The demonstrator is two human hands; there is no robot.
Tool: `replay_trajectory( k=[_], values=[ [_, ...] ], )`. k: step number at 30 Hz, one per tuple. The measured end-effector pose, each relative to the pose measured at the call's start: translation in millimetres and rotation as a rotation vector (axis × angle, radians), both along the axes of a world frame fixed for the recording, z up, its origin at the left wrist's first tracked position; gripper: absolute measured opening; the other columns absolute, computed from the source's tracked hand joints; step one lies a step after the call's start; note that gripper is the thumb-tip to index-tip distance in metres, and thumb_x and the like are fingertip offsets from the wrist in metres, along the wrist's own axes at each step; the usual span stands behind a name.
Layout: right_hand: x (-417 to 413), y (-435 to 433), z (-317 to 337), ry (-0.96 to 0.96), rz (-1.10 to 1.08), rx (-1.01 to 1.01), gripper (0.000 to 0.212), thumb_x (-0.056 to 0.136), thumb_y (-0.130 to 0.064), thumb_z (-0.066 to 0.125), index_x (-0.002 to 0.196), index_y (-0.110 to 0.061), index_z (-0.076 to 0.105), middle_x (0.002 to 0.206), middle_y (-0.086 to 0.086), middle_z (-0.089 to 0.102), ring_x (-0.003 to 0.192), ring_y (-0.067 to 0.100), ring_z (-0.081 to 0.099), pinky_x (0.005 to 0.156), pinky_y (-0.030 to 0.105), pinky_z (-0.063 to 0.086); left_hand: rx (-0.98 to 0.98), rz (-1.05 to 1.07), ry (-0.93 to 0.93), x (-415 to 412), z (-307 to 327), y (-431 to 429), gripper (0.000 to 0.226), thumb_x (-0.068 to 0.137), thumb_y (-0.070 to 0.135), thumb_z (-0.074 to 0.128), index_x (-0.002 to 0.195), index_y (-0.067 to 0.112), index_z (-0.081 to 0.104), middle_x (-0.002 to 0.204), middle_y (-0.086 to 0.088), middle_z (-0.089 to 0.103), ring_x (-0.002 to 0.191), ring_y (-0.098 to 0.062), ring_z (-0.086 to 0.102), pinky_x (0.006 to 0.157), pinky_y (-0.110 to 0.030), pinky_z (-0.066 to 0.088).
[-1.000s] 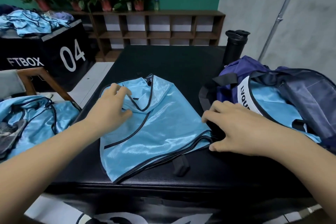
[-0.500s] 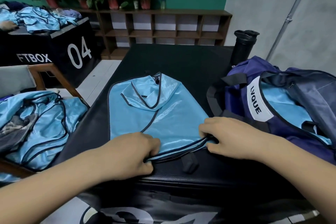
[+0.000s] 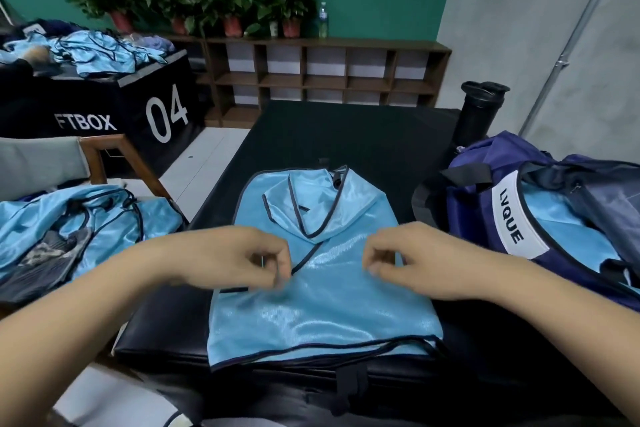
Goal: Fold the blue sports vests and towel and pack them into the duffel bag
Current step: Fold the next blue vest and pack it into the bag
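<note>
Head view. Blue vest (image 3: 322,315): centre frame, flat on black mat (image 3: 346,135), hem now at near edge. Left hand (image 3: 239,260), right hand (image 3: 412,260): moved from hem to vest's middle, fingers curled; pinch undeterminable. Cross-fold likely next. Duffel bag (image 3: 467,218): right, open.

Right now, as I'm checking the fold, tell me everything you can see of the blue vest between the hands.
The blue vest is shiny light-blue fabric with dark piping, lying flat in layers on the black padded block, neckline away from the wearer, hem at the block's near edge. The left hand and right hand each pinch its fabric at mid-length.
</note>
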State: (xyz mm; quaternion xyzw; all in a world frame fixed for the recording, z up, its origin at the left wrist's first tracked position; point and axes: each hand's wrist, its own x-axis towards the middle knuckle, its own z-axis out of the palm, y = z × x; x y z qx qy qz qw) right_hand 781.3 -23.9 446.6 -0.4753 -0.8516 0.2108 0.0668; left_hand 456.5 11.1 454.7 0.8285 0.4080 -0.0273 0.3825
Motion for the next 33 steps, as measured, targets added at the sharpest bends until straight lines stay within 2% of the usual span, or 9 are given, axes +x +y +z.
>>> replay_trajectory(
  k=[5, 10, 14, 18, 23, 25, 27, 30, 33],
  values=[
    [-1.7, 83.0, -17.3, -0.175, -0.023, 0.236, 0.034, 0.097, -0.014, 0.053, 0.12, -0.038, 0.064, 0.111, -0.013, 0.054, 0.108, 0.013, 0.051, 0.096, 0.039, 0.049, 0.365, 0.242, -0.045, -4.0, -27.8, 64.3, 0.021, 0.096, 0.023, 0.061, 0.1, 0.041, 0.069, 0.097, 0.012, 0.071, 0.072, -0.008, 0.061, 0.071, -0.026, 0.052],
    [-24.8, 142.8, -19.8, -0.417, 0.073, 0.42, 0.054, 0.098, -0.005, 0.05, 0.14, -0.039, 0.054, 0.123, -0.006, 0.042, 0.104, 0.019, 0.04, 0.091, 0.034, 0.04, 0.608, 0.233, -0.07, 11.2, -53.9, 116.8, 0.036, 0.093, 0.005, 0.059, 0.109, 0.037, 0.066, 0.105, 0.019, 0.057, 0.089, -0.01, 0.058, 0.08, -0.027, 0.046],
    [-34.9, 171.5, -21.7, -0.648, 0.159, 0.508, 0.044, 0.092, -0.01, 0.058, 0.128, -0.036, 0.057, 0.124, -0.001, 0.042, 0.103, 0.021, 0.04, 0.089, 0.035, 0.037, 0.606, 0.141, -0.053, 31.4, -63.8, 139.4, 0.055, 0.089, -0.005, 0.05, 0.124, 0.035, 0.065, 0.117, 0.023, 0.057, 0.111, -0.014, 0.047, 0.097, -0.032, 0.043],
    [-33.2, 192.1, -16.5, -0.801, 0.16, 0.506, 0.025, 0.088, -0.021, 0.059, 0.111, -0.033, 0.058, 0.12, -0.001, 0.04, 0.105, 0.023, 0.041, 0.088, 0.036, 0.035, 0.549, 0.137, -0.013, 46.9, -63.1, 153.3, 0.045, 0.094, 0.004, 0.054, 0.119, 0.039, 0.063, 0.105, 0.021, 0.057, 0.101, -0.005, 0.047, 0.101, -0.038, 0.04],
    [-24.9, 214.7, -1.5, -0.711, 0.073, 0.393, 0.014, 0.09, -0.046, 0.06, 0.097, -0.036, 0.053, 0.115, -0.005, 0.039, 0.105, 0.021, 0.039, 0.096, 0.039, 0.037, 0.585, 0.132, 0.065, 38.4, -58.0, 172.3, 0.034, 0.092, 0.006, 0.052, 0.1, 0.037, 0.065, 0.095, 0.018, 0.069, 0.11, 0.001, 0.037, 0.109, -0.041, 0.03],
    [-19.6, 223.4, 4.3, -0.626, 0.013, 0.302, 0.013, 0.093, -0.047, 0.06, 0.094, -0.034, 0.057, 0.117, -0.005, 0.041, 0.109, 0.023, 0.041, 0.101, 0.041, 0.037, 0.599, 0.183, 0.11, 28.8, -57.0, 176.7, 0.031, 0.096, 0.008, 0.051, 0.095, 0.035, 0.069, 0.093, 0.015, 0.063, 0.108, 0.009, 0.03, 0.107, -0.039, 0.028],
    [-14.4, 230.5, 9.9, -0.525, -0.053, 0.234, 0.013, 0.093, -0.043, 0.06, 0.087, -0.031, 0.061, 0.116, -0.005, 0.044, 0.11, 0.023, 0.043, 0.103, 0.043, 0.039, 0.609, 0.23, 0.138, 17.5, -55.3, 182.1, 0.034, 0.096, 0.008, 0.049, 0.087, 0.034, 0.071, 0.094, 0.014, 0.066, 0.106, 0.001, 0.033, 0.107, -0.04, 0.025],
    [-8.1, 238.4, 15.9, -0.352, -0.166, 0.107, 0.019, 0.095, -0.035, 0.063, 0.079, -0.024, 0.065, 0.111, 0.0, 0.053, 0.106, 0.024, 0.051, 0.094, 0.042, 0.047, 0.594, 0.294, 0.168, 0.1, -51.0, 189.2, 0.031, 0.094, 0.013, 0.048, 0.081, 0.032, 0.07, 0.101, 0.014, 0.07, 0.107, -0.01, 0.037, 0.105, -0.043, 0.024],
    [-0.4, 247.6, 15.6, -0.228, -0.236, 0.011, 0.029, 0.098, -0.036, 0.068, 0.076, -0.017, 0.062, 0.098, 0.002, 0.06, 0.085, 0.02, 0.056, 0.074, 0.034, 0.046, 0.582, 0.338, 0.189, -11.1, -49.0, 193.6, 0.03, 0.096, 0.025, 0.047, 0.082, 0.028, 0.073, 0.107, 0.012, 0.054, 0.112, -0.017, 0.037, 0.097, -0.04, 0.023]
  ],
)
